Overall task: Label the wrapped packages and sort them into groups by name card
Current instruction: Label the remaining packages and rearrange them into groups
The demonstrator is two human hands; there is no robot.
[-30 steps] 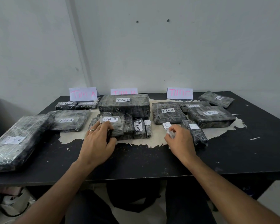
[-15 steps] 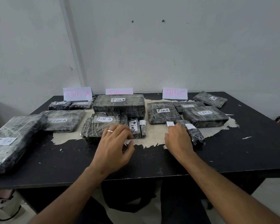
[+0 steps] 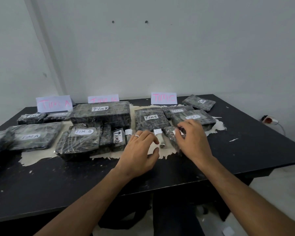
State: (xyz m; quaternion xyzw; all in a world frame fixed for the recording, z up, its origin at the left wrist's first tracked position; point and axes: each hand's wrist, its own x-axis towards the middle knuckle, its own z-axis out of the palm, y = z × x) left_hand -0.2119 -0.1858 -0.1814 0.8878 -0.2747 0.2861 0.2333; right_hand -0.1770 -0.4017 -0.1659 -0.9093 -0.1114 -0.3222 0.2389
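Three pink-lettered name cards stand at the table's back: TIM A (image 3: 54,103), TIM B (image 3: 103,99) and TIM C (image 3: 163,98). Dark wrapped packages with white labels lie in front of each card. A small labelled cylinder (image 3: 161,141) lies on the pale patch between my hands. My left hand (image 3: 140,150), wearing a ring, hovers beside it with relaxed fingers, the index tip at the cylinder. My right hand (image 3: 192,138) curls over a small wrapped roll (image 3: 171,136) in the TIM C group, fingertips at its white label.
The black table (image 3: 75,181) has a worn pale patch under the packages. A large TIM B box (image 3: 100,114) and a flat TIM C package (image 3: 151,119) lie just behind my hands. A power strip (image 3: 269,120) sits on the floor at right. The wall is close behind.
My right hand let go of the small cylinder and shifted right onto the wrapped roll. My left hand left the TIM B packages and moved right to the cylinder.
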